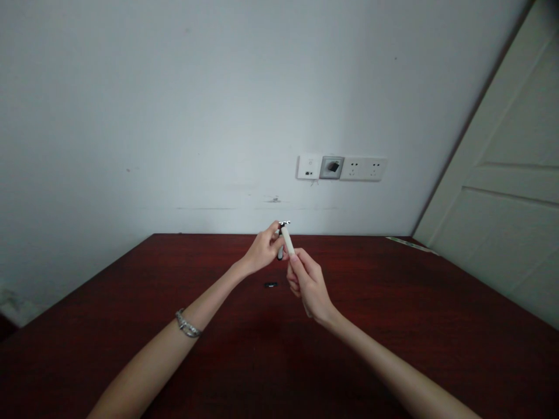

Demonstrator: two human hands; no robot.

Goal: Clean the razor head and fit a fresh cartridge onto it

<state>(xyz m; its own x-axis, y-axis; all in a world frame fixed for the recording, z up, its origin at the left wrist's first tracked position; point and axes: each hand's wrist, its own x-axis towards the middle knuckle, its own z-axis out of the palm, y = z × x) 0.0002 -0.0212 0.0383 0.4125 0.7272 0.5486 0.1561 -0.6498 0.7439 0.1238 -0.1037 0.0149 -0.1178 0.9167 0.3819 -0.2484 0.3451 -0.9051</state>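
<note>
Over the far part of the table, my left hand (262,250) is closed around a slim white-and-black device (280,254) with a flat silvery head (284,222), perhaps a trimmer or razor; its exact kind is unclear. Its middle is partly hidden by my fingers. My right hand (309,280) pinches the lower end of a flat, off-white stick (288,241). The stick tilts up and left, its upper end just below the silvery head; whether they touch I cannot tell. A small black piece (271,285) lies on the table below my hands.
The dark red-brown table (209,361) meets a white wall behind. Switches and sockets (362,169) are on the wall, with a black plug (334,167) in one. A thin pale strip (410,244) lies at the table's back right corner, beside a white panelled door (502,192).
</note>
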